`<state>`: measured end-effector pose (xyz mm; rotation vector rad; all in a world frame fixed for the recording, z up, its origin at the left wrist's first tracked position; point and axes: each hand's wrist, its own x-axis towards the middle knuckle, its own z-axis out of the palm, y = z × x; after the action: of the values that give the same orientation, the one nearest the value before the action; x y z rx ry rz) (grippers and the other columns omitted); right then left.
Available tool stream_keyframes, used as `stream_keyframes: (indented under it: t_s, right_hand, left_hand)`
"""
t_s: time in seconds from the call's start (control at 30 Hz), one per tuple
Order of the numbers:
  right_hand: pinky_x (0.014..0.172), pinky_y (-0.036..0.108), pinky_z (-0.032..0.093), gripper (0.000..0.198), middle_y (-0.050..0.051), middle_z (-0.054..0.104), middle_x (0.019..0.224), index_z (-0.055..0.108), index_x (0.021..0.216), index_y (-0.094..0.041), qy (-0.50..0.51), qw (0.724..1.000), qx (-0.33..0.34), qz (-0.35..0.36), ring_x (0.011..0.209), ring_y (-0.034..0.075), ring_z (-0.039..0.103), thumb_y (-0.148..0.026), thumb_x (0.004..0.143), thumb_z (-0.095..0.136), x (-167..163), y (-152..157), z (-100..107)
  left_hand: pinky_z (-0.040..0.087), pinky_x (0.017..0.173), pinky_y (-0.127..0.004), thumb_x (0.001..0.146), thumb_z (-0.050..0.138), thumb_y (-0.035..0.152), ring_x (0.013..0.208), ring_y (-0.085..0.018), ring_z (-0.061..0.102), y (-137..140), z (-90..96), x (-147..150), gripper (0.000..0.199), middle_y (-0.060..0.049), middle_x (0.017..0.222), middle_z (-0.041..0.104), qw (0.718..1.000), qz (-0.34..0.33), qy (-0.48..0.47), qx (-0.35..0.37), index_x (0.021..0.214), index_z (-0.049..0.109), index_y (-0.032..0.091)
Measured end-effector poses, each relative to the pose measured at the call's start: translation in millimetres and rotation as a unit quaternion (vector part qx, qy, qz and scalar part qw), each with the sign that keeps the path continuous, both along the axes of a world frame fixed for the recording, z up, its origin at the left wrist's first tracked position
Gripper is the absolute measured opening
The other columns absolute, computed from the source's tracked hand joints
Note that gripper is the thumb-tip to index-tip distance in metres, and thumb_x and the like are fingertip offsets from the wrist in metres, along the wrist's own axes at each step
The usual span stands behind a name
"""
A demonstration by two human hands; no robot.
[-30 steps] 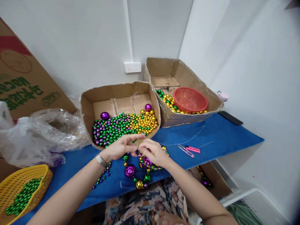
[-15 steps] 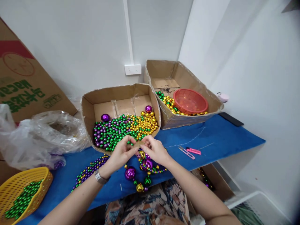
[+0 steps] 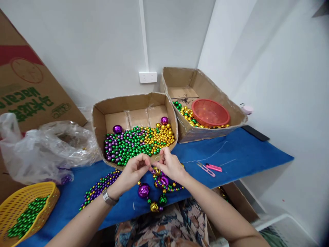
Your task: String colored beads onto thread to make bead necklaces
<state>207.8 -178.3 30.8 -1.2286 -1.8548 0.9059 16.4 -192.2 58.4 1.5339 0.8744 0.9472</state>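
Note:
Just in front of the near cardboard box, my left hand (image 3: 136,171) and my right hand (image 3: 171,167) work close together, both with fingers pinched. Between them they grip a thin white string, which makes a small loop by my right fingers; the exact pinch points are too fine to make out. Below my fingers lies a beaded necklace on the blue cloth, with big purple balls (image 3: 143,190), gold balls (image 3: 154,207), a green ball (image 3: 162,199) and small beads. A length of white string (image 3: 205,160) trails over the cloth to the right.
The near box (image 3: 96,137) holds green, purple and gold beads; another box (image 3: 180,133) holds beads and a red basket (image 3: 210,113). Pink thread snips (image 3: 206,169) and a pink cutter (image 3: 214,167) lie right. Purple bead strands (image 3: 101,187), a yellow basket (image 3: 48,202) and plastic bags (image 3: 28,154) are left.
My hands have drawn slightly apart and my right hand has lifted, so a loop of string shows by its fingers. The whole view has shifted slightly.

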Motion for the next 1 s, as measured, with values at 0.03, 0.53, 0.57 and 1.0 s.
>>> stream_keyframes:
  t_s: [0.03,0.53,0.57,1.0]
  right_hand:
    - [0.053,0.022,0.034,0.035,-0.01,0.051,0.061,0.037,0.098,-0.024,-0.003,1.0,0.007,0.003,0.051,0.012,0.052,-0.035,0.082,0.067,0,0,0]
    - [0.067,0.024,0.036,0.022,0.0,0.052,0.077,0.054,0.082,-0.018,-0.076,0.987,0.101,0.098,0.073,0.012,0.05,-0.026,0.098,0.041,5,-4,-2]
    - [0.065,0.023,0.036,0.024,-0.002,0.051,0.073,0.052,0.081,-0.018,-0.037,0.991,0.063,0.111,0.07,0.011,0.048,-0.029,0.099,0.04,5,-4,-1]
    - [0.064,0.022,0.035,0.028,-0.003,0.054,0.072,0.054,0.079,-0.018,0.045,0.995,-0.022,0.09,0.068,0.011,0.048,-0.037,0.097,0.043,4,-4,7]
  left_hand:
    - [0.044,0.072,-0.027,0.086,0.059,0.022,0.074,-0.013,0.057,0,-0.8,-1,0.009,0.001,0.081,0.054,1.0,0.002,0.006,0.008,0.08,0.053,0.018]
    - [0.044,0.064,-0.026,0.086,0.05,0.011,0.07,-0.013,0.056,2,-3.3,-2,0.015,-0.001,0.077,0.057,0.988,0.001,0.097,0.118,0.075,0.057,0.018]
    - [0.045,0.066,-0.026,0.087,0.048,0.01,0.072,-0.013,0.056,1,-2.5,-1,0.017,-0.002,0.078,0.058,0.981,0.001,0.121,0.154,0.077,0.059,0.018]
    - [0.051,0.075,-0.028,0.086,0.061,0.02,0.085,-0.015,0.061,-11,-14.7,14,0.003,-0.006,0.093,0.06,0.905,0.101,0.203,0.359,0.089,0.062,0.019]
